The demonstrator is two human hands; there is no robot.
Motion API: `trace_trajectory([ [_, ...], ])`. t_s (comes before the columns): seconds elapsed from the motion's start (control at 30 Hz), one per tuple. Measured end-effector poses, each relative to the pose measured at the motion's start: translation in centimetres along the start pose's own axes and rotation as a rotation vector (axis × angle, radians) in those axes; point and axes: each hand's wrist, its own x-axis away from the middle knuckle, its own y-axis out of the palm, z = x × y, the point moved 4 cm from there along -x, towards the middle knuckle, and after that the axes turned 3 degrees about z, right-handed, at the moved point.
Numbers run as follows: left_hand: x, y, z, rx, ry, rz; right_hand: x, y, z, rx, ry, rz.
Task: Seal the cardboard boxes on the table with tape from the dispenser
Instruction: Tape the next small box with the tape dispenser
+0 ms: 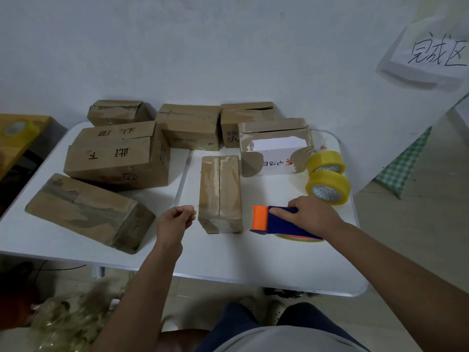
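Cardboard boxes, worn and tape-scarred, crowd the white bench [253, 262], flaps down so contents stay hidden. Going rightward: left hand [175, 219], fingers curled together, seemingly pinching something too thin to make out; narrow upright box [220, 194] at centre; right hand [312, 214], fingers clamped on the blue-and-orange tape dispenser [276, 222]; two glossy yellow tape rolls [327, 179] behind.

Seven worn brown cardboard boxes [219, 194], two loose yellowish clear tape rolls [328, 188], and one blue-and-orange tape dispenser [279, 222] sit on one white desk [253, 262].
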Motion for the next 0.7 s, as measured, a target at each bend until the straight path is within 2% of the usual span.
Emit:
trace_trajectory([
  [0.37, -1.1, -1.2, -0.7, -0.046, -0.022, 0.022, -2.3, 0.0, -1.7, 0.137, -0.086, 0.005],
  [0.7, -0.5, -0.9, -2.7, 0.035, -0.121, 0.061, -4.0, 0.7, -1.6, 0.184, -0.089, -0.048],
])
